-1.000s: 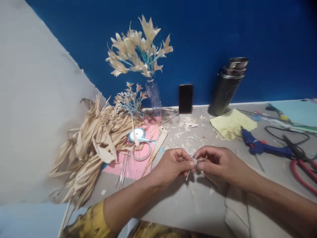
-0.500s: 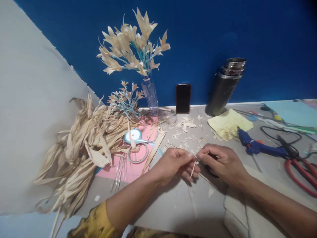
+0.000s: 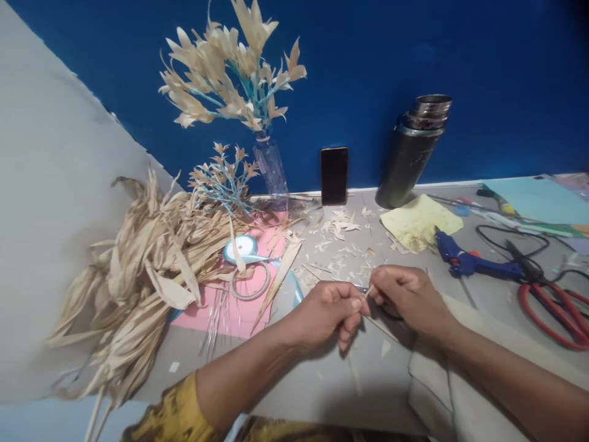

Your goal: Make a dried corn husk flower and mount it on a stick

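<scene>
Head view: left hand [image 3: 329,310] and right hand [image 3: 409,296] meet fingertip to fingertip. Both grips are pinched closed on a thin husk sliver [image 3: 367,293], held over the tabletop [image 3: 317,393]. Scissors [image 3: 251,279] lie left of the grip, blue glue gun [image 3: 469,264] right of it, husk scraps [image 3: 343,224] just beyond.

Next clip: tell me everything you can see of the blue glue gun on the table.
The glue gun has a blue, plastic-looking body with a reddish part near its middle, probably the trigger. It lies on its side on the grey table, long axis running left to right. A black cord lies looped by its right end. It sits just right of the yellow sheet and left of the red-handled scissors. The right hand is near but apart from it.
</scene>
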A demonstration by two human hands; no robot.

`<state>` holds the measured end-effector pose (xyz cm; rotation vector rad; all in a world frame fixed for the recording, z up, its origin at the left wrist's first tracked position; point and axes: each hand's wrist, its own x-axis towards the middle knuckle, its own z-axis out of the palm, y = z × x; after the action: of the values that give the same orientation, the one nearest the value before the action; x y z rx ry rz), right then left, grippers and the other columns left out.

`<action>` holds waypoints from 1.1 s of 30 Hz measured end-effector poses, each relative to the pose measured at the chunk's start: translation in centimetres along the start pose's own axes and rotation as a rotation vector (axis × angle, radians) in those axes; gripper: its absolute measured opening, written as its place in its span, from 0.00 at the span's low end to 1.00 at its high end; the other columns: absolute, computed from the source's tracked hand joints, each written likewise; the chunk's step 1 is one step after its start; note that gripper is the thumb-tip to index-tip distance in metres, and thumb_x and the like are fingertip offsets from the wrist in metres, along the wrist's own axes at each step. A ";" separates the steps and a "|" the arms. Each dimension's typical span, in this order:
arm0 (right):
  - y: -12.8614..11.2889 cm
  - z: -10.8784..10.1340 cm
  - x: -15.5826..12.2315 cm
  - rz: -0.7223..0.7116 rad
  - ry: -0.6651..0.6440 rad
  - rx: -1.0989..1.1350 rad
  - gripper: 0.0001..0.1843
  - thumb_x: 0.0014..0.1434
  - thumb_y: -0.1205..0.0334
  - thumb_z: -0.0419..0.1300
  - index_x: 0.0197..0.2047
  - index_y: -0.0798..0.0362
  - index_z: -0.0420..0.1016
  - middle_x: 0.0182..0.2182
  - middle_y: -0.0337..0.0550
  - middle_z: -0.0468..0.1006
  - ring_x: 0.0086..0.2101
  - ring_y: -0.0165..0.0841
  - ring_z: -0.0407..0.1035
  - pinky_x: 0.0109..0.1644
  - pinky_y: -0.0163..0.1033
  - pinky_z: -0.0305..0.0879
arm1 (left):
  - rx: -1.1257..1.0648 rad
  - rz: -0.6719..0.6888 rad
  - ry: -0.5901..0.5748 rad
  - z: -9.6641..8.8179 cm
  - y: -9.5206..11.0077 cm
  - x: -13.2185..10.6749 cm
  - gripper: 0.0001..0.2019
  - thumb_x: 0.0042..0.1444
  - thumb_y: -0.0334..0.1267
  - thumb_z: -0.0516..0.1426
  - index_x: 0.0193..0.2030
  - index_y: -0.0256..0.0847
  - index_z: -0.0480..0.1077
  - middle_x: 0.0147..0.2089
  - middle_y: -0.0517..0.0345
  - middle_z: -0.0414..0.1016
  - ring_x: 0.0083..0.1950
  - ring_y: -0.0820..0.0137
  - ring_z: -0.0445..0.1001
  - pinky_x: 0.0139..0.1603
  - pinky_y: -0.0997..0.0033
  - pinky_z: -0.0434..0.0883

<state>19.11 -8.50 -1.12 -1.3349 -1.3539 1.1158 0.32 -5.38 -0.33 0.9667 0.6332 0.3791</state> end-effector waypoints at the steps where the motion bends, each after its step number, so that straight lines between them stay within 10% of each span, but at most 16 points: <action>1: 0.2 -0.2 0.1 0.058 -0.043 0.106 0.26 0.63 0.39 0.58 0.32 0.54 0.79 0.22 0.38 0.70 0.20 0.26 0.56 0.23 0.34 0.52 | -0.061 0.000 0.001 0.0 0.0 0.0 0.15 0.54 0.47 0.65 0.33 0.36 0.71 0.18 0.68 0.63 0.15 0.79 0.59 0.16 0.78 0.62; 4: 0.4 -0.7 0.2 0.156 -0.224 0.295 0.25 0.59 0.43 0.66 0.51 0.54 0.80 0.28 0.40 0.73 0.21 0.25 0.57 0.22 0.32 0.51 | -0.171 -0.027 -0.020 0.0 -0.2 0.1 0.15 0.52 0.46 0.67 0.33 0.36 0.70 0.18 0.69 0.62 0.15 0.80 0.57 0.16 0.78 0.62; 9: -0.2 -1.1 0.3 0.012 -0.213 0.240 0.16 0.60 0.49 0.67 0.33 0.54 0.85 0.32 0.43 0.76 0.21 0.24 0.57 0.22 0.33 0.52 | -0.168 -0.052 -0.049 -0.3 -0.4 0.2 0.17 0.50 0.48 0.68 0.33 0.35 0.72 0.18 0.68 0.63 0.15 0.79 0.60 0.16 0.77 0.64; 14: -0.5 -0.7 0.1 0.100 -0.213 0.264 0.15 0.58 0.50 0.69 0.44 0.50 0.84 0.35 0.43 0.79 0.26 0.28 0.66 0.29 0.34 0.64 | -0.241 -0.065 -0.095 -0.6 -0.6 0.4 0.18 0.50 0.48 0.69 0.34 0.35 0.72 0.18 0.67 0.64 0.15 0.79 0.61 0.16 0.77 0.65; 19: -0.9 0.0 -0.1 -0.003 -0.205 0.228 0.13 0.56 0.51 0.70 0.29 0.52 0.84 0.28 0.44 0.78 0.31 0.34 0.71 0.37 0.40 0.70 | -0.229 -0.097 -0.079 -0.6 -0.8 0.5 0.19 0.47 0.48 0.71 0.33 0.34 0.74 0.17 0.66 0.66 0.14 0.78 0.62 0.16 0.77 0.66; 27: -0.2 0.4 -0.3 0.145 -0.002 0.469 0.21 0.47 0.51 0.76 0.21 0.53 0.71 0.25 0.35 0.68 0.22 0.24 0.55 0.25 0.34 0.52 | -0.071 -0.061 -0.078 -0.2 -0.7 0.1 0.19 0.48 0.50 0.69 0.33 0.34 0.75 0.23 0.55 0.76 0.20 0.72 0.73 0.23 0.73 0.72; 33: 0.4 -0.2 0.2 0.235 0.033 0.359 0.20 0.55 0.45 0.70 0.27 0.52 0.72 0.16 0.30 0.60 0.18 0.25 0.50 0.21 0.33 0.43 | -0.045 0.013 0.171 -0.5 -0.1 0.3 0.15 0.50 0.45 0.66 0.32 0.33 0.75 0.20 0.57 0.74 0.17 0.76 0.68 0.19 0.78 0.66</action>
<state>19.36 -8.26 -1.43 -1.2577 -0.9319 1.4132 0.27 -4.93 -0.70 0.9021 0.7707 0.4897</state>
